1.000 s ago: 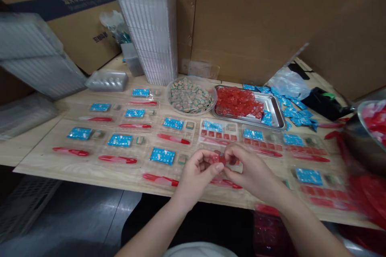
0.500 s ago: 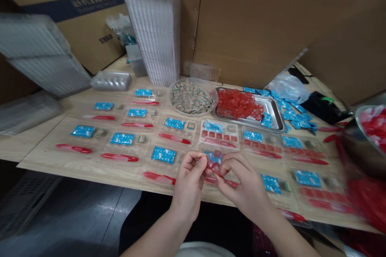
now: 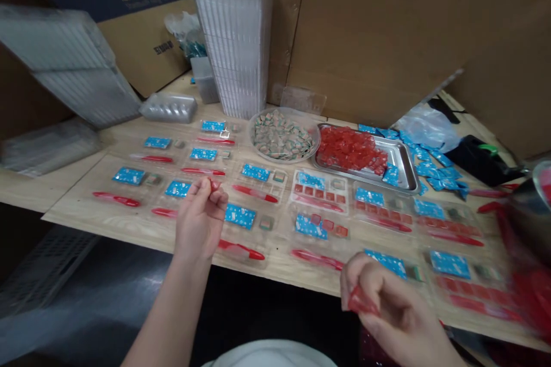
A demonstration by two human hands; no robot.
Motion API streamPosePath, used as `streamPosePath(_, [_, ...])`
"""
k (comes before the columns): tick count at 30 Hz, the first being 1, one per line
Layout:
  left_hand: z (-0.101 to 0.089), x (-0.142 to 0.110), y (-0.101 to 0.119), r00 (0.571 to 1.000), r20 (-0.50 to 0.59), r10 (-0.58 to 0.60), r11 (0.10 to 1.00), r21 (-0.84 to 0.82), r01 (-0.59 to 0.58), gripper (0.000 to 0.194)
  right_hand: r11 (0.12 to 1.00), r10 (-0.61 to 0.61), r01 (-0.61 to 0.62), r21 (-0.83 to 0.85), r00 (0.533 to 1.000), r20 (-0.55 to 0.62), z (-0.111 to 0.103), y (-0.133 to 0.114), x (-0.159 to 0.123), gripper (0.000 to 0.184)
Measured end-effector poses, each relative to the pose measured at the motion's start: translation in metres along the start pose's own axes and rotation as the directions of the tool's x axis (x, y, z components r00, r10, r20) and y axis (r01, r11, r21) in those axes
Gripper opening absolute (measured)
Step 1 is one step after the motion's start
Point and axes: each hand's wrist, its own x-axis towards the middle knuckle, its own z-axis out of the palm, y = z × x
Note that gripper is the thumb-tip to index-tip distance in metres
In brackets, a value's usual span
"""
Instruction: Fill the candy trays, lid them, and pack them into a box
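My left hand (image 3: 201, 215) is raised over a clear tray on the left, its thumb and fingertips pinched on a small red piece (image 3: 214, 184). At the table's front edge, my right hand (image 3: 387, 298) has its fingers closed round a crumpled red translucent piece (image 3: 361, 301). Between the hands lies a clear tray holding a blue packet (image 3: 310, 227) and a red pen-shaped item (image 3: 317, 258). Red squares (image 3: 328, 225) rest loosely on and beside that packet. Behind it, another tray holds a row of red squares (image 3: 318, 191) under its blue packet.
A round bowl (image 3: 249, 136) holds small wrapped squares. Beside it stands a metal tray (image 3: 402, 155) with a red pile (image 3: 350, 148). Loose blue packets (image 3: 439, 171) lie at right. Stacked clear trays (image 3: 236, 46) stand against cardboard. A metal bowl (image 3: 527, 200) is at far right.
My hands were together over the middle tray and have moved apart, left hand leftward, right hand toward the front edge. More red squares now show on the middle tray. The view has shifted slightly.
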Motion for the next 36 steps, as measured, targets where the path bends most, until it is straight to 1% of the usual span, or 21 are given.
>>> streamPosePath(1, [0.000, -0.001, 0.001, 0.997, 0.068, -0.048, 0.998, 0.036, 0.045, 0.013, 0.999, 0.043, -0.042, 0.030, 0.998, -0.039, -0.003, 0.002, 0.000, 0.016])
streamPosePath(2, [0.003, -0.006, -0.002, 0.976, 0.138, -0.166, 0.984, 0.096, 0.154, 0.011, 0.996, 0.081, -0.077, 0.056, 0.994, -0.079, -0.004, 0.003, 0.003, 0.015])
streamPosePath(3, [0.008, -0.014, -0.008, 0.916, 0.216, -0.339, 0.936, 0.176, 0.305, 0.011, 0.991, 0.116, -0.107, 0.081, 0.987, -0.114, -0.006, 0.005, 0.008, 0.016])
streamPosePath(4, [0.013, -0.023, -0.017, 0.804, 0.289, -0.520, 0.852, 0.245, 0.463, 0.010, 0.985, 0.152, -0.138, 0.102, 0.978, -0.140, -0.007, 0.006, 0.015, 0.017])
streamPosePath(5, [0.019, -0.032, -0.026, 0.685, 0.347, -0.640, 0.768, 0.292, 0.569, 0.010, 0.978, 0.189, -0.172, 0.121, 0.970, -0.155, -0.008, 0.006, 0.023, 0.018])
streamPosePath(6, [0.025, -0.040, -0.036, 0.598, 0.391, -0.700, 0.712, 0.305, 0.633, 0.011, 0.969, 0.228, -0.207, 0.137, 0.960, -0.163, -0.008, 0.006, 0.030, 0.020])
streamPosePath(7, [0.030, -0.046, -0.044, 0.545, 0.420, -0.726, 0.676, 0.293, 0.676, 0.012, 0.958, 0.267, -0.243, 0.150, 0.949, -0.166, -0.010, 0.006, 0.035, 0.021])
streamPosePath(8, [0.034, -0.050, -0.050, 0.525, 0.433, -0.733, 0.664, 0.288, 0.690, 0.016, 0.948, 0.302, -0.277, 0.156, 0.939, -0.165, -0.011, 0.005, 0.040, 0.022])
streamPosePath(11, [0.039, -0.052, -0.055, 0.547, 0.403, -0.734, 0.674, 0.330, 0.661, 0.026, 0.928, 0.360, -0.338, 0.158, 0.923, -0.140, -0.018, 0.002, 0.043, 0.023])
streamPosePath(12, [0.039, -0.051, -0.053, 0.536, 0.394, -0.747, 0.661, 0.351, 0.663, 0.028, 0.921, 0.373, -0.353, 0.164, 0.921, -0.113, -0.021, 0.002, 0.042, 0.023])
streamPosePath(15, [0.037, -0.048, -0.046, 0.433, 0.409, -0.803, 0.576, 0.348, 0.739, 0.029, 0.910, 0.383, -0.373, 0.180, 0.924, -0.022, -0.024, 0.004, 0.040, 0.024])
streamPosePath(18, [0.033, -0.051, -0.043, 0.339, 0.429, -0.838, 0.497, 0.338, 0.799, 0.028, 0.924, 0.364, -0.356, 0.141, 0.931, -0.035, -0.021, 0.006, 0.037, 0.023])
streamPosePath(19, [0.032, -0.053, -0.043, 0.339, 0.421, -0.841, 0.493, 0.340, 0.801, 0.028, 0.931, 0.355, -0.347, 0.110, 0.933, -0.062, -0.018, 0.008, 0.035, 0.021])
streamPosePath(20, [0.030, -0.056, -0.045, 0.365, 0.404, -0.839, 0.508, 0.341, 0.791, 0.027, 0.939, 0.342, -0.336, 0.073, 0.936, -0.083, -0.016, 0.009, 0.032, 0.020])
streamPosePath(21, [0.029, -0.059, -0.048, 0.415, 0.378, -0.828, 0.542, 0.347, 0.765, 0.027, 0.947, 0.322, -0.320, 0.033, 0.942, -0.099, -0.013, 0.011, 0.029, 0.020])
streamPosePath(25, [0.022, -0.069, -0.057, 0.687, 0.269, -0.675, 0.720, 0.444, 0.533, 0.027, 0.954, 0.232, -0.258, -0.154, 0.958, -0.166, -0.004, 0.020, 0.020, 0.028])
streamPosePath(27, [0.018, -0.069, -0.057, 0.759, 0.247, -0.603, 0.749, 0.503, 0.432, 0.026, 0.928, 0.170, -0.234, -0.290, 0.958, -0.230, -0.005, 0.024, 0.024, 0.027])
streamPosePath(30, [0.011, -0.063, -0.052, 0.810, 0.185, -0.557, 0.777, 0.459, 0.430, 0.023, 0.795, -0.043, -0.113, -0.596, 0.969, -0.241, -0.014, 0.026, 0.045, 0.023])
streamPosePath(32, [0.007, -0.057, -0.048, 0.819, 0.146, -0.554, 0.806, 0.342, 0.484, 0.027, 0.635, -0.158, -0.001, -0.773, 0.979, -0.132, -0.021, 0.027, 0.065, 0.019])
streamPosePath(34, [0.003, -0.053, -0.045, 0.835, 0.133, -0.534, 0.832, 0.257, 0.492, 0.035, 0.490, -0.170, 0.099, -0.866, 0.985, 0.016, -0.023, 0.028, 0.084, 0.016])
streamPosePath(36, [0.001, -0.051, -0.045, 0.862, 0.123, -0.492, 0.855, 0.255, 0.452, 0.040, 0.383, -0.137, 0.167, -0.909, 0.983, 0.123, -0.021, 0.029, 0.097, 0.016])
